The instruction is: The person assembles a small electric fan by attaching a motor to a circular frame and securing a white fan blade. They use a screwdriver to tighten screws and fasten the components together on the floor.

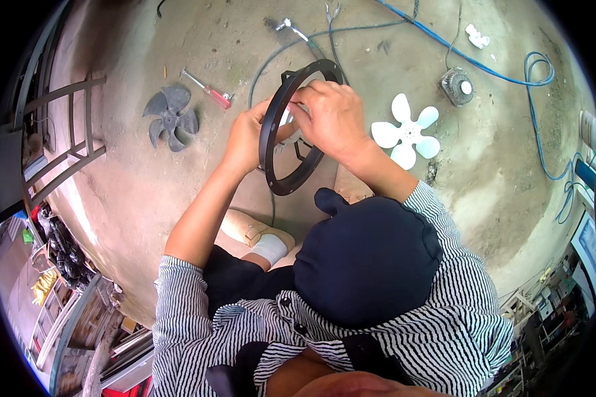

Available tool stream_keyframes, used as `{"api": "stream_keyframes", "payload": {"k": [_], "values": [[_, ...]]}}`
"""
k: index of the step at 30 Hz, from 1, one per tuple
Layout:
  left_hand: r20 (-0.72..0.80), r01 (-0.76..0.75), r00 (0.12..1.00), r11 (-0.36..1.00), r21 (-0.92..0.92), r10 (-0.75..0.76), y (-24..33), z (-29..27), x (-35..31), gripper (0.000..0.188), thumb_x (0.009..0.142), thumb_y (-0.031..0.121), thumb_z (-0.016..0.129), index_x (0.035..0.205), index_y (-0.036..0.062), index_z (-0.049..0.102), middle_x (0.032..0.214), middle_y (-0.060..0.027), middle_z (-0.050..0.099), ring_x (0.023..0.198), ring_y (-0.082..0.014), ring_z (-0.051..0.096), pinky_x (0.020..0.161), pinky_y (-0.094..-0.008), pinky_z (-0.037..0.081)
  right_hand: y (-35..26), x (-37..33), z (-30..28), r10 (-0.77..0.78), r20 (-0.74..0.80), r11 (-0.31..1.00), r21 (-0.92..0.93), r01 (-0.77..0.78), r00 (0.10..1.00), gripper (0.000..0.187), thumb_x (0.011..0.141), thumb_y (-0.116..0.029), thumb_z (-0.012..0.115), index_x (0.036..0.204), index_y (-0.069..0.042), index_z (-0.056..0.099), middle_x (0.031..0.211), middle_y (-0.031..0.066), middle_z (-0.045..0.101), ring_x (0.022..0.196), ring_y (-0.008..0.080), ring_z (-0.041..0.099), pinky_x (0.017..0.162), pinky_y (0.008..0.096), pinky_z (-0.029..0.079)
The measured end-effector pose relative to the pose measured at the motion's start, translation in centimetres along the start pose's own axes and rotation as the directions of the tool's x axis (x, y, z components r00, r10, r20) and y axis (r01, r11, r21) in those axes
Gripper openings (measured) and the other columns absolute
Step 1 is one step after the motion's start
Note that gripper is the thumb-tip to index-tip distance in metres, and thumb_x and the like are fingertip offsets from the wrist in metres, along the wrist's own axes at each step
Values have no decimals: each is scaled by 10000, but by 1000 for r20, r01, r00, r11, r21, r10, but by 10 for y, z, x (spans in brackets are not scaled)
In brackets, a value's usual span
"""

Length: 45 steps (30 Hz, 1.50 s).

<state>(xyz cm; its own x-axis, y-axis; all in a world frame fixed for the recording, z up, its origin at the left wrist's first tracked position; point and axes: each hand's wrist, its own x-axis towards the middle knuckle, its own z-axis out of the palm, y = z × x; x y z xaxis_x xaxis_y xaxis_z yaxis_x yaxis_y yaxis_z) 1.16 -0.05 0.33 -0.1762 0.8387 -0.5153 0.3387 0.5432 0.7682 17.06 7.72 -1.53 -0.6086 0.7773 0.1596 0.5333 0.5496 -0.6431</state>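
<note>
the stained grey-brown floor (132, 231) carries 1 dark grey 5-bladed fan (171, 120), 1 red-handled screwdriver (216, 96), 1 white 5-bladed fan (409, 133), 1 round grey motor (457, 87) and long blue cable (526, 83).

No text can be read; on the grey motor (453, 84) (small in this view) and the blue-and-white panel (587, 246) at the right edge, any marking is too small to tell.

A blue cable (536, 84) loops across the floor (510, 212) at upper right, near a white scrap (477, 37). A metal rack (66, 90) stands at far left; lower down are a black bundle (69, 245) and a yellow bundle (44, 286).
</note>
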Motion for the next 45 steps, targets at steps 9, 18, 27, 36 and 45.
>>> {"api": "stream_keyframes", "payload": {"k": [9,18,27,36,45], "values": [[-25,3,1000,1000,10,-3,7,3,-1,303,809,171,781,1039,10,667,758,38,598,718,-44,514,649,-241,455,-1,2,4,0,-35,1000,-16,0,999,89,743,-146,726,783,-68,719,750,80,655,756,268,652,671,398,471],[-42,16,999,999,39,-15,-15,3,6,566,764,224,816,1303,181,651,796,1,668,736,-49,558,716,-256,495,-2,4,15,-48,-69,995,-89,42,996,95,739,-135,718,738,-47,684,740,98,642,737,272,642,661,396,467],[-82,76,993,992,-103,-85,-22,-5,4,384,797,229,801,1110,37,692,859,-22,696,766,-77,618,713,-269,520,16,38,-9,186,-146,961,234,-149,972,156,885,-236,664,846,-85,670,790,63,666,745,270,653,656,412,494],[16,202,977,893,-402,-213,-64,-13,18,514,864,151,751,1311,-19,561,1068,-93,689,915,-165,678,777,-295,560,136,133,105,244,182,942,-278,-188,953,431,862,-324,691,1156,-62,515,1023,195,673,955,359,676,794,487,541],[-156,208,953,933,-292,-261,-63,-11,13,398,782,264,818,1057,2,699,871,-59,718,760,-119,662,694,-276,532,131,136,103,196,151,962,-221,-160,969,267,887,-288,651,1016,-64,584,984,168,668,913,350,671,776,481,537]]}}
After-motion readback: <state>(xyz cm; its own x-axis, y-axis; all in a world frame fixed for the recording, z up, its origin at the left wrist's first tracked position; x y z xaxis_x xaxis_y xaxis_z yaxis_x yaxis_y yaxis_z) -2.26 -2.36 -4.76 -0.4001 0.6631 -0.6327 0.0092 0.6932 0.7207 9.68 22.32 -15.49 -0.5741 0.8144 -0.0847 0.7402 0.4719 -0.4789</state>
